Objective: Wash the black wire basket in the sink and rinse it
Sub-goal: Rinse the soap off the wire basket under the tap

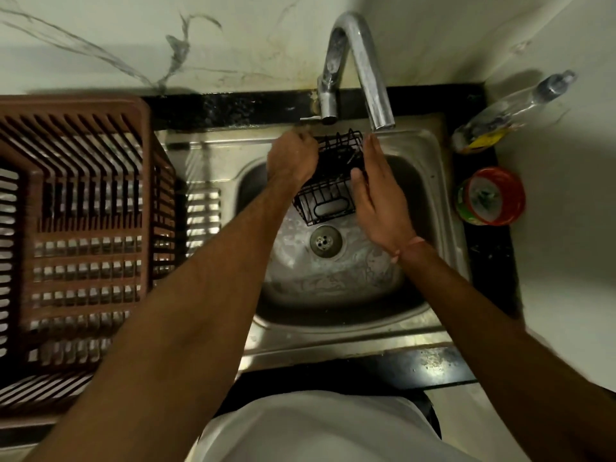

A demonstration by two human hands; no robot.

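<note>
The black wire basket (328, 191) hangs tilted over the steel sink (336, 281), close under the tap spout (383, 123). My left hand (291, 158) grips its left rim with curled fingers. On the basket's right side my right hand (376, 195) lies flat, fingers straight and thumb touching the wire. A small oval plate shows on the basket's near end. No running water is visible.
A brown slatted plastic crate (76, 235) fills the drainboard on the left. A clear plastic bottle (506, 111) and a red-rimmed round tub (490, 196) stand on the black counter right of the sink. The drain (325, 241) lies below the basket.
</note>
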